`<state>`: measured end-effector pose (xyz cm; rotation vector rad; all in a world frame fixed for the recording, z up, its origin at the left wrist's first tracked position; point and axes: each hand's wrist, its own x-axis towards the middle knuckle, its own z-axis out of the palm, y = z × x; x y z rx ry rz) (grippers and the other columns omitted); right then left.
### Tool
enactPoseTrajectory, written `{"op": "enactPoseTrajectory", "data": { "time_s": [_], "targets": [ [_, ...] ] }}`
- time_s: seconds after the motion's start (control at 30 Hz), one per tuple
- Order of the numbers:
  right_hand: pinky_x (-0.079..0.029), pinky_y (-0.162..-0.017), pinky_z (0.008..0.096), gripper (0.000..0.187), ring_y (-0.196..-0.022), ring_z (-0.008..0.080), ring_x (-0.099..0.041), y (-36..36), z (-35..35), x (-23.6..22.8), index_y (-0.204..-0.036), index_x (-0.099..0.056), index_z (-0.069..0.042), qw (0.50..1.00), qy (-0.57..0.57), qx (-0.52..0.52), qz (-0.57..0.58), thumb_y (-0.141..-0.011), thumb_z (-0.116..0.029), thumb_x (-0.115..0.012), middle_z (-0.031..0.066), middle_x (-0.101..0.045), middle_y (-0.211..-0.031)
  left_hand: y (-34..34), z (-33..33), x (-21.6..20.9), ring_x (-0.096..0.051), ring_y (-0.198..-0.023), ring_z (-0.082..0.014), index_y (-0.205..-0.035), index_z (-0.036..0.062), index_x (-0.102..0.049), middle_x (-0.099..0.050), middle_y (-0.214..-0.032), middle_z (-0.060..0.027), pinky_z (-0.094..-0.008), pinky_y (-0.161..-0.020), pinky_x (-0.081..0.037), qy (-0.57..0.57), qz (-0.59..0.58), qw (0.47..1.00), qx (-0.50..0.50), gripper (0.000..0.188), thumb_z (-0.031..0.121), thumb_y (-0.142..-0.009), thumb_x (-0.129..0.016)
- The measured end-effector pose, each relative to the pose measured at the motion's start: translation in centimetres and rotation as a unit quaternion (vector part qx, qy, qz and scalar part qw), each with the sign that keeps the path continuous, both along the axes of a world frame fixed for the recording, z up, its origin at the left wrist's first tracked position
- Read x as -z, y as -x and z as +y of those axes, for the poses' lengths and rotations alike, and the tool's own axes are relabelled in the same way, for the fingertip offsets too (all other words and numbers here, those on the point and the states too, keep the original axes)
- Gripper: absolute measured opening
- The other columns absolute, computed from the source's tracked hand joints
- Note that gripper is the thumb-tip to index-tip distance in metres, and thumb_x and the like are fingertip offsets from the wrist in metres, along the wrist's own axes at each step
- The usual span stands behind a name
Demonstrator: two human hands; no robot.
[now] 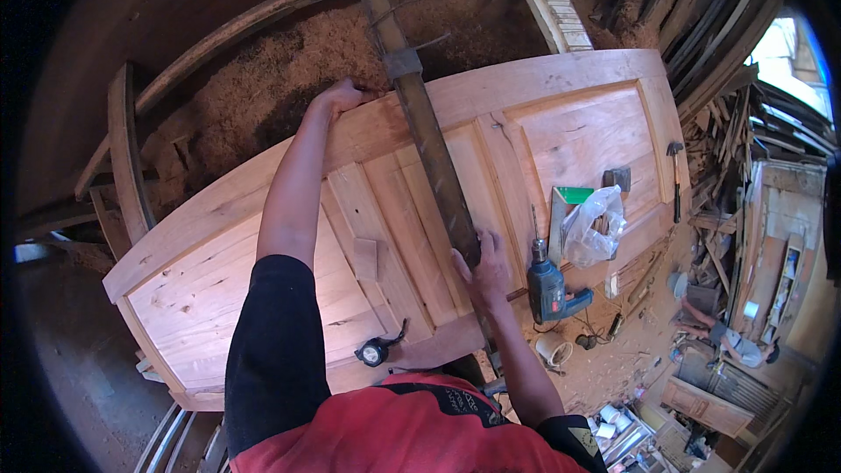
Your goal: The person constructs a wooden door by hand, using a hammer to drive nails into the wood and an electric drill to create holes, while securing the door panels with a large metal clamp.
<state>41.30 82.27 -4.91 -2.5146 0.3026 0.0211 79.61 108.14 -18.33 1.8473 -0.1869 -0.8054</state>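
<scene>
A large panelled wooden door (385, 114) lies flat in front of me. A long, dark metal bar clamp (429, 144) runs across it from the far edge to the near edge. My right hand (486, 271) is wrapped round the near part of the bar, thumb on its left side. My left arm stretches over the door, and my left hand (343, 96) is at the far edge, left of the clamp's sliding jaw (403, 63). Its fingers are bent and partly hidden, so what they grip cannot be made out.
On the door lie a blue power drill (547, 285), a clear plastic bag (596, 226), a hammer (675, 180), a tape measure (374, 351) and a small wood block (365, 258). Wood shavings (289, 52) lie beyond it. Another person (740, 346) is at the far right.
</scene>
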Motion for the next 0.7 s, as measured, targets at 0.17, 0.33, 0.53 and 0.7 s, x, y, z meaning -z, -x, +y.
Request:
{"op": "enactPoseTrajectory", "data": {
  "time_s": [0.17, 0.33, 0.53, 0.7],
  "targets": [
    [-0.047, -0.097, 0.0451, 0.071, -0.113, 0.0398, -0.056, -1.3, 0.4, 0.5, -0.134, -0.049, -0.001, 0.998, 0.042, 0.012, 0.040, -0.077, -0.028, -0.080, 0.0228, -0.055, -0.122, 0.7, -0.9, -1.4, -0.065, -0.099, -0.0154, -0.108, 0.0089, -0.077, -0.075, -0.107, -0.0059, -0.0306, -0.092, -0.049, -0.002, 0.008, 0.999, -0.044, 0.026, 0.019, -0.084, -0.078],
    [-0.048, -0.092, 0.0460, 0.074, -0.107, 0.0384, -0.057, -1.2, 0.5, 0.6, -0.136, -0.047, -0.001, 0.996, 0.058, -0.004, 0.062, -0.075, -0.025, -0.081, 0.0213, -0.056, -0.115, 0.2, 0.2, -0.5, -0.066, -0.094, -0.0153, -0.106, 0.0093, -0.077, -0.075, -0.105, -0.0051, -0.0297, -0.090, -0.050, 0.019, 0.008, 1.000, 0.017, 0.025, 0.021, -0.085, -0.078],
    [-0.049, -0.088, 0.0468, 0.074, -0.104, 0.0391, -0.057, -1.0, 0.5, 0.5, -0.136, -0.048, -0.001, 0.993, 0.071, 0.009, 0.089, -0.074, -0.024, -0.082, 0.0209, -0.056, -0.111, 0.9, -1.5, -1.4, -0.066, -0.091, -0.0150, -0.104, 0.0082, -0.077, -0.075, -0.101, -0.0063, -0.0300, -0.085, -0.051, -0.054, -0.053, 0.997, -0.024, 0.027, 0.024, -0.083, -0.081],
    [-0.048, -0.089, 0.0475, 0.074, -0.106, 0.0396, -0.057, -0.8, 0.6, 0.6, -0.136, -0.047, 0.000, 0.994, 0.062, 0.005, 0.093, -0.074, -0.023, -0.082, 0.0224, -0.056, -0.112, 0.1, -0.7, 0.3, -0.066, -0.090, -0.0137, -0.101, 0.0079, -0.077, -0.075, -0.099, -0.0056, -0.0301, -0.084, -0.051, -0.024, -0.029, 0.999, -0.020, 0.028, 0.026, -0.081, -0.083]
  ]
}}
